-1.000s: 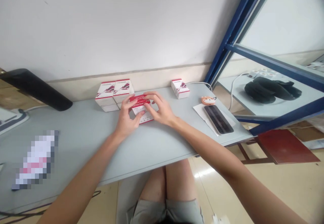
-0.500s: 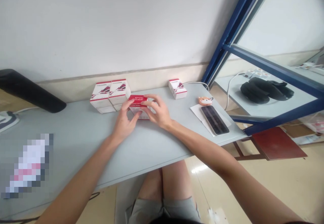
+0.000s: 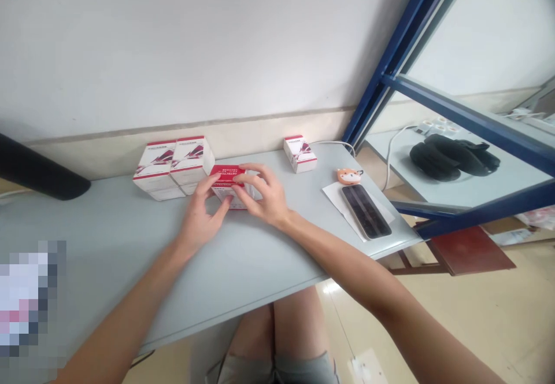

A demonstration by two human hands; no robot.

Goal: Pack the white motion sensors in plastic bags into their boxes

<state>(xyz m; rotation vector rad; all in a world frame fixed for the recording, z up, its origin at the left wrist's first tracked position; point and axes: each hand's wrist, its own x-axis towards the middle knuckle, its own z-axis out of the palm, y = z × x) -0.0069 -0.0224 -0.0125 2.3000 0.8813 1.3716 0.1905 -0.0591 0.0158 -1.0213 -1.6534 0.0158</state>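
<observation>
A small red-and-white cardboard box (image 3: 226,174), its red top facing up, stands on the table between my hands. My left hand (image 3: 202,213) is closed round its left side, with the thumb at the front face. From the right, my right hand (image 3: 264,196) grips the same box, fingers over the top edge and right side. Just left of it, white boxes with red edges (image 3: 173,167) stand pressed side by side. Fingers hide parts of the held box.
Another white box (image 3: 301,155) stands near the wall at right. A phone (image 3: 366,211) lies on white paper (image 3: 332,193) beside an orange animal-faced case (image 3: 349,176). A black cylinder (image 3: 43,167) juts in at left. A blue metal frame (image 3: 390,77) rises at the right end.
The view has shifted slightly, so most table things appear further left. Both hands stay on the red-and-white box, with little change in their hold.
</observation>
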